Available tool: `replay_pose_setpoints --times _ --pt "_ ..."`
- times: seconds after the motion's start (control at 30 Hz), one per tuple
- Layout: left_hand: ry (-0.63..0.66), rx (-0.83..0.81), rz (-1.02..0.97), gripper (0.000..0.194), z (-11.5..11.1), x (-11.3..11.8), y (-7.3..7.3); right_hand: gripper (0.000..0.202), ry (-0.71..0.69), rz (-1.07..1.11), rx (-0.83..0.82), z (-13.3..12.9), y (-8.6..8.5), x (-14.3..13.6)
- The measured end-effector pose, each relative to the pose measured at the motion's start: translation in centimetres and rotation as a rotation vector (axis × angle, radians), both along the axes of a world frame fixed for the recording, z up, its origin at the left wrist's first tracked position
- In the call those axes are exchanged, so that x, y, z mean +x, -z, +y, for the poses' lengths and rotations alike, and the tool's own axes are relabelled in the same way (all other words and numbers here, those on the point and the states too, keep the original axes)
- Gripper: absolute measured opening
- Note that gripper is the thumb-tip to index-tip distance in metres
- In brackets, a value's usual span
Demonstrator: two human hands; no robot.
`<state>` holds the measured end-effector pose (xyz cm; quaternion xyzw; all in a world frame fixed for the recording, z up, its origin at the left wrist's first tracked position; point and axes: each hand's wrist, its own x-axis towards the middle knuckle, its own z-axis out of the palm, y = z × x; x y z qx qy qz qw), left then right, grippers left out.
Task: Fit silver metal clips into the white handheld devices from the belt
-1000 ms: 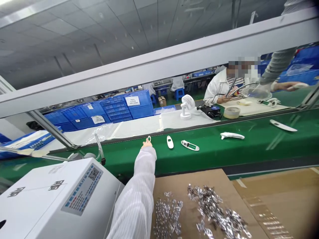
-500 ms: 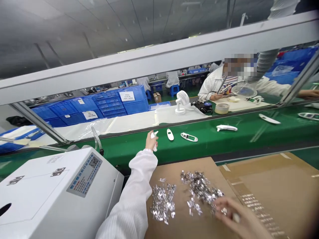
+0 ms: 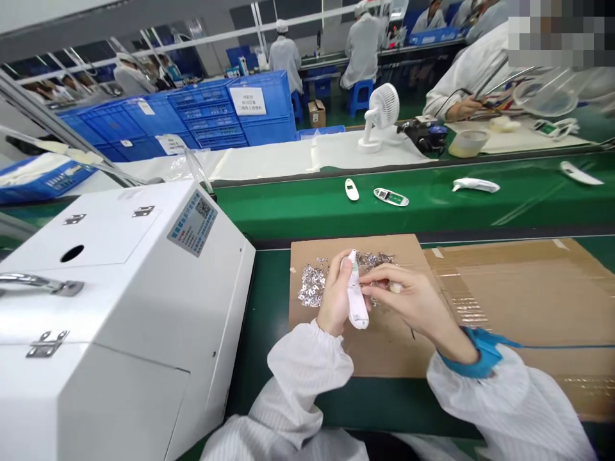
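In the head view, the left hand (image 3: 336,291) has come back from the green conveyor belt (image 3: 298,208) with a slim white plastic housing (image 3: 357,304), now held above the brown cardboard sheet (image 3: 384,358). The right hand (image 3: 416,298) has left the heap of shiny silver metal pieces (image 3: 379,258) and meets it there, so the work is now two-handed.

The left grasps the housing along its side; the right's bent fingertips touch its middle (whether they pinch some small part, I cannot tell). The housing looks smooth, with its narrow tip pointing away and a hint of green near it.
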<state>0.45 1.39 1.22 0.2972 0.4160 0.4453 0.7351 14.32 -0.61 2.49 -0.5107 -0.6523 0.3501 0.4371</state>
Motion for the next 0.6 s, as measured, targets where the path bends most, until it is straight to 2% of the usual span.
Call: replay_pose_setpoints --times 0.1,0.27,0.6 --pt "-0.019 0.006 -0.009 0.051 -0.5 -0.3 0.0 0.012 -0.01 0.035 -0.009 -0.5 0.4 -0.1" --pt "-0.011 0.002 -0.008 0.048 -1.0 -0.3 -0.5 0.011 0.014 0.109 0.006 -1.1 0.0 -0.3" --pt "-0.001 -0.007 -0.045 0.052 -1.5 -0.3 -0.9 0.018 0.039 0.046 0.078 -1.6 -0.4 -0.4"
